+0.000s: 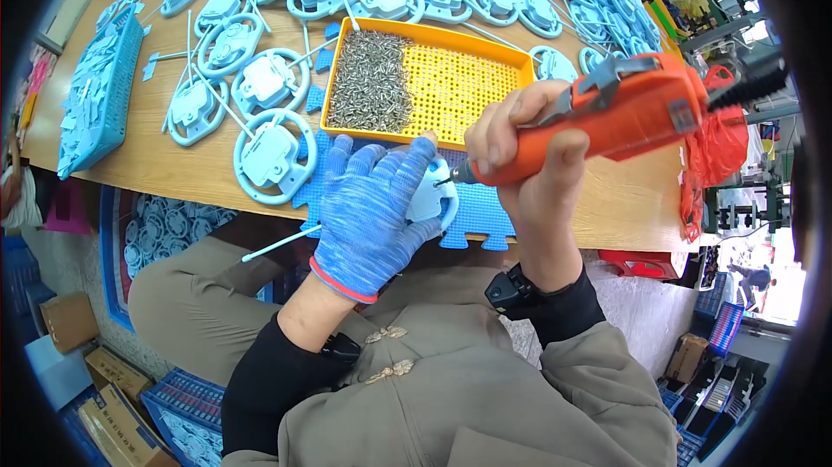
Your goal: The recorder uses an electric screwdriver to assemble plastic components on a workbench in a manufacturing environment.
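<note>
My left hand [368, 207], in a blue knit glove with a red cuff, lies over a light blue plastic toy steering wheel [429, 198] and holds it down on a blue foam mat [485, 211]. The glove hides much of the wheel; a thin light blue rod [279, 243] sticks out left of the hand. My bare right hand [539, 155] is wrapped round an orange-red electric screwdriver [620, 116], tilted with its cable end up to the right. Its dark bit meets the wheel's back near a hole; whether a screw sits there is hidden.
Just beyond my hands stands a yellow perforated tray [468, 77], small metal screws [368, 81] heaped in its left half. Many similar wheels [276, 155] cover the table's far and left parts. A blue basket [104, 94] of light blue pieces is at left, a red bag [718, 146] at right.
</note>
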### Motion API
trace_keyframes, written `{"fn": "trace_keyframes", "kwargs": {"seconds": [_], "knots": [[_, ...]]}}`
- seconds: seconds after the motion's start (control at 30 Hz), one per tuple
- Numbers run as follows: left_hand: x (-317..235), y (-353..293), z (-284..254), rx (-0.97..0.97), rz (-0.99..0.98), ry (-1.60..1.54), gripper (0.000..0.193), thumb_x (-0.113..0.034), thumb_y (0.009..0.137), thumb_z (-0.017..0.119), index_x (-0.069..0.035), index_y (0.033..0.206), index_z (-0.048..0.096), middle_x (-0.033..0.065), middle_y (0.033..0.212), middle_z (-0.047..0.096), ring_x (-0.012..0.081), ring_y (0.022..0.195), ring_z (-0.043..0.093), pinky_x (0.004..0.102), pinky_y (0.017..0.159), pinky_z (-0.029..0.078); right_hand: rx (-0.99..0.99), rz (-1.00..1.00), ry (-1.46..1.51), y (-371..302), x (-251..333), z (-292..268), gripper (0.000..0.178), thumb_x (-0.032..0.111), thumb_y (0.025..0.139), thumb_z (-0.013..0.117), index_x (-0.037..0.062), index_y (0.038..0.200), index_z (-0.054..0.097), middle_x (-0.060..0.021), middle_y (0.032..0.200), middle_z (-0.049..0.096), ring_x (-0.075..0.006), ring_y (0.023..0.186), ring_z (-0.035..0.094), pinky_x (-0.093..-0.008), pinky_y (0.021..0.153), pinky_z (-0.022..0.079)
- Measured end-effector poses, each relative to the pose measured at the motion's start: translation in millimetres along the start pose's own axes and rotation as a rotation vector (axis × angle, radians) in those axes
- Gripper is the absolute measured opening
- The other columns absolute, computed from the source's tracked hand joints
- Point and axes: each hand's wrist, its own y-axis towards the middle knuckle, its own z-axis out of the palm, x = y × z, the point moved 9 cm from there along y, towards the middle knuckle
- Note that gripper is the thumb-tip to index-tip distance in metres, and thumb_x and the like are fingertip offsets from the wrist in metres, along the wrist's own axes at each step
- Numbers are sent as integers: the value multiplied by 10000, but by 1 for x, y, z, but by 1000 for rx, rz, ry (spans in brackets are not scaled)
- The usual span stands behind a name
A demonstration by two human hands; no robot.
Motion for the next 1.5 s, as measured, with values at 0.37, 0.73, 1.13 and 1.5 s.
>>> {"fn": "trace_keyframes", "kwargs": {"seconds": [0.37,0.73,1.13,1.5], "knots": [[32,-32,-110,65,-68,549,762,-211,623,771,-22,1285,445,143,1039,593,333,1008,567,505,1042,292,-291,-280,-202,42,48,-104,537,559,781,653,74,967,513,-18,665,479,-147,607,462,-308,599,382],[73,-11,-70,403,-47,366,722,-23,553,718,-73,1242,509,167,1259,499,377,1185,451,470,992,357,-342,-337,-96,70,17,-144,416,394,802,710,55,915,497,-50,643,548,-152,557,534,-293,539,452],[57,11,-47,514,91,336,544,-24,553,677,-59,1090,601,149,1061,588,377,987,545,444,853,459,-344,-258,-144,74,7,-149,483,526,759,700,107,896,502,-17,629,497,-158,591,495,-330,626,417],[-3,2,3,263,30,104,581,-140,627,719,-89,1181,552,159,1058,569,351,962,551,444,826,468,-333,-368,-131,71,23,-136,409,415,824,679,58,910,500,-53,639,533,-158,563,521,-308,550,442]]}}
